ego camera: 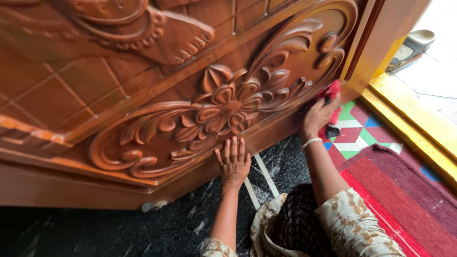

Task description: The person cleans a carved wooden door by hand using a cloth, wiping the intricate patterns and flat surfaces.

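The right hand (318,115) grips a red cloth (332,90) against the carved door (228,104); the left hand (233,162) rests flat, open, empty, bracing on the door's lower edge.

Colours and patterns at the carved door

A reddish-brown door (143,95) carved with a flower is seen; a red cloth (332,90), a red-and-maroon striped mat (400,200), black white-flecked floor (143,228) and cream floral sleeves (352,219) are shown.

No packages, labels, signs or screens anywhere in view.
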